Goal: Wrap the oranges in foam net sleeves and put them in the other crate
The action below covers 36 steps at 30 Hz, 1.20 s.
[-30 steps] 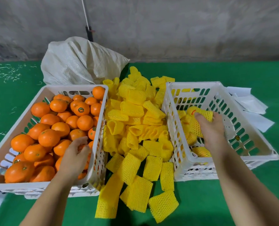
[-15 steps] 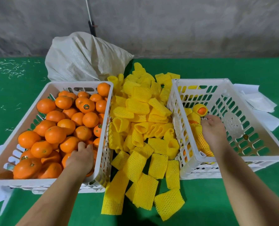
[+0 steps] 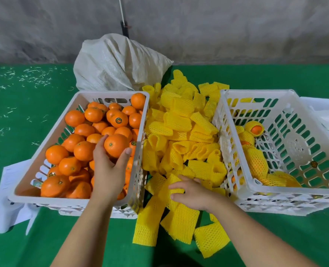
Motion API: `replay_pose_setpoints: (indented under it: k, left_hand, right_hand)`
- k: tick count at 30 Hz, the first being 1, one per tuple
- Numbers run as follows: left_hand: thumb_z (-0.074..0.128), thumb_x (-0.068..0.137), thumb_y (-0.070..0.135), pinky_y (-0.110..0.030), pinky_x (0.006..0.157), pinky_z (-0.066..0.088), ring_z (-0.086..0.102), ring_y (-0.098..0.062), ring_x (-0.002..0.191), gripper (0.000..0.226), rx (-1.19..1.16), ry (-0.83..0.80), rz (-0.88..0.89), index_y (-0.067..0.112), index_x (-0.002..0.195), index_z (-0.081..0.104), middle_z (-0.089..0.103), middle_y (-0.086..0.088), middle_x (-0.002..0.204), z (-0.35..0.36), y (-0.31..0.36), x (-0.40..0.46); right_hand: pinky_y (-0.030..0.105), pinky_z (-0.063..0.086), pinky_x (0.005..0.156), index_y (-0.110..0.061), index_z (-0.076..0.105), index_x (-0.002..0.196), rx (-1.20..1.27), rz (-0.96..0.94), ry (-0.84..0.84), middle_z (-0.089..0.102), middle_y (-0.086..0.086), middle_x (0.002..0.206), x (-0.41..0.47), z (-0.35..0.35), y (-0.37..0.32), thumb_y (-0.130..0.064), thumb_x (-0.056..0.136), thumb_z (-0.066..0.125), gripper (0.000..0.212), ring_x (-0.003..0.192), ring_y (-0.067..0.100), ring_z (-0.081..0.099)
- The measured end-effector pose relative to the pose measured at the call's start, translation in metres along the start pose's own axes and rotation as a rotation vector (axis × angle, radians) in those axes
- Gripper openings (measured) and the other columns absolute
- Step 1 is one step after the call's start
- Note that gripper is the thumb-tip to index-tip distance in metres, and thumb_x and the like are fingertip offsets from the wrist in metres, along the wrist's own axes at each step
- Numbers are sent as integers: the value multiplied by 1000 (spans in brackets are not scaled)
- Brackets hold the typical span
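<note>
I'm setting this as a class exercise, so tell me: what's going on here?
A person is packing fruit. The left hand grips a round orange in the white plastic crate of bare oranges. The right hand rests on a yellow foam net sleeve in the pile between the crates. The other white crate holds a few sleeved oranges.

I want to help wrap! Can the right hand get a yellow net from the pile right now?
Probably yes. The right hand already rests with its fingers spread on the foam net sleeves heaped between the two crates, and nothing covers them. The left hand is busy holding an orange.
</note>
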State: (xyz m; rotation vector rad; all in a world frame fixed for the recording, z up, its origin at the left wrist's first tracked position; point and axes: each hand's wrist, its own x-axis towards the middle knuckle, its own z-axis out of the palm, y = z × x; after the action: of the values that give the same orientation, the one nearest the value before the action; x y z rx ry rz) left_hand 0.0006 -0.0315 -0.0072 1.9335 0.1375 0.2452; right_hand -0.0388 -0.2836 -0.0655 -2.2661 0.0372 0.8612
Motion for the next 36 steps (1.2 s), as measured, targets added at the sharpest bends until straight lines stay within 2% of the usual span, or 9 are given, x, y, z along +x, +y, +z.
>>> replay_pose_setpoints:
  k: [2,6,9,13,16,22,27,33,36]
  left_hand:
    - [72,94,50,-15,85,56,63,-3,120,76,-116,-106,27,36,158,33,50,7,150,9,11,-14]
    - [77,91,46,-18,79,58,69,-4,111,70,-249,-347,-41,36,152,45,61,10,137,24,18,-36]
    - [85,82,56,-23,74,58,74,-11,95,74,-309,-472,-88,33,146,56,71,8,122,23,18,-37]
    - [93,67,63,-29,71,56,67,-21,79,91,-519,-583,-238,22,142,62,71,-6,111,27,16,-40]
    - [95,67,58,-31,70,56,62,-22,75,89,-641,-659,-321,18,140,65,67,-11,112,27,9,-43]
    - [94,71,56,-34,71,59,65,-22,72,82,-592,-838,-304,17,138,67,68,-14,103,18,5,-48]
    - [98,65,51,-36,68,61,64,-23,70,108,-807,-809,-337,4,150,52,66,-21,106,11,13,-46]
    - [94,73,48,-39,74,59,68,-36,82,79,-606,-876,-192,18,140,68,50,-9,155,14,35,-59]
    - [94,70,55,-39,75,60,71,-34,78,75,-543,-757,-188,26,135,71,59,-17,139,16,38,-67]
  right_hand:
    - [39,28,118,-25,54,147,116,-20,39,30,-1,165,4,4,1,-43,102,59,49,153,26,24]
    - [27,43,103,-22,68,127,431,-149,445,60,-9,132,-8,-5,-8,-22,105,56,25,128,10,55]
    - [25,50,100,-39,72,113,669,-320,639,64,-28,121,-28,-15,-26,-20,106,54,27,116,-12,56]
    - [27,55,92,-39,76,110,872,-434,646,69,-27,117,-49,-6,-52,-35,101,52,27,114,-5,62]
    - [31,56,88,-37,72,112,955,-420,717,71,-22,109,-50,0,-61,-26,107,52,23,105,0,65]
    - [20,51,67,-50,55,119,852,-258,676,56,-8,108,-48,-5,-57,-28,93,74,39,89,9,63]
    - [35,57,74,-43,49,125,869,-245,571,63,4,109,-44,-11,-57,-7,91,73,55,95,19,68]
    - [31,56,73,-37,63,96,709,-339,873,66,-5,91,-43,1,-64,-24,96,72,16,85,3,63]
    - [26,53,81,-38,70,99,673,-401,936,64,-14,101,-50,0,-61,-27,97,71,11,97,4,61]
